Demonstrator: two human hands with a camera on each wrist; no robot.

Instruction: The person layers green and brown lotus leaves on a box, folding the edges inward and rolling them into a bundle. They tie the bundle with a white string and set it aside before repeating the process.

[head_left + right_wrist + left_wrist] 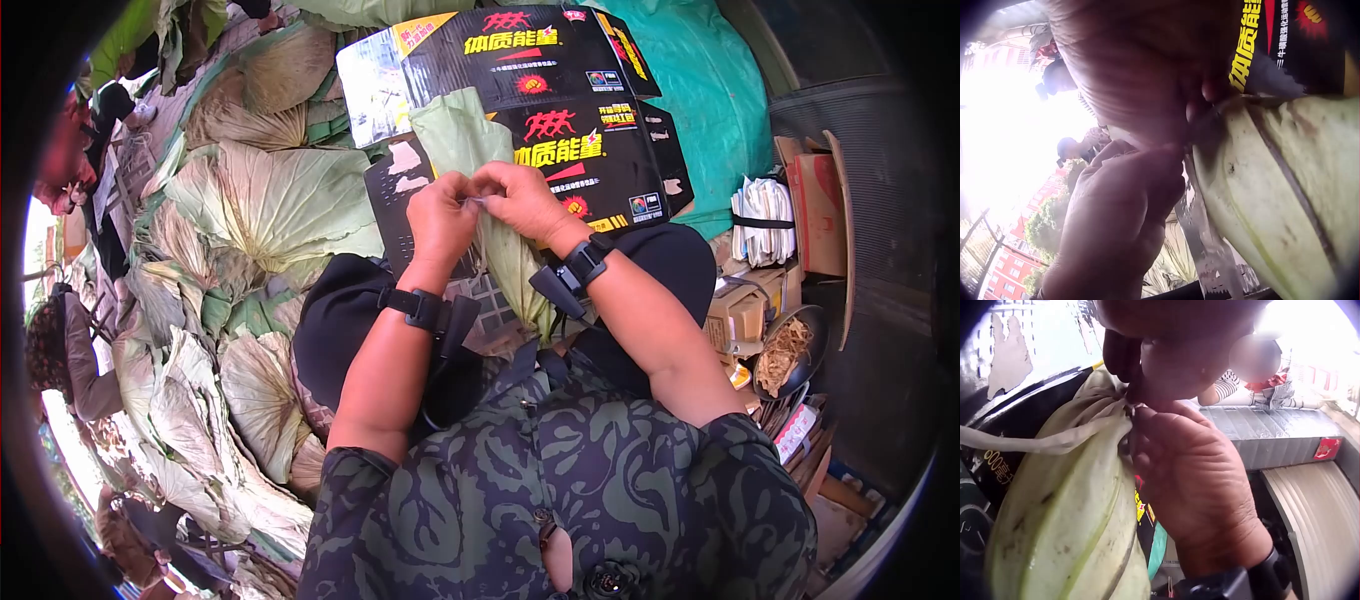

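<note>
A long folded bundle of pale green dried leaves lies across the person's lap, its narrow far end spread over the black cardboard. The left hand and right hand meet over the bundle, fingertips together. Between them they pinch a thin whitish strip, which goes round the bundle and gathers it tightly in the left wrist view. One end of the strip trails off to the left there. In the right wrist view the ribbed leaf surface bulges beside both hands. Fingers hide the crossing of the strip.
Flattened black cardboard with yellow print lies ahead, beside green sheeting. Large dried leaves spread in layers on the left. At right stand a tied paper stack, boxes and a dark bowl of brown shreds. Other people sit far left.
</note>
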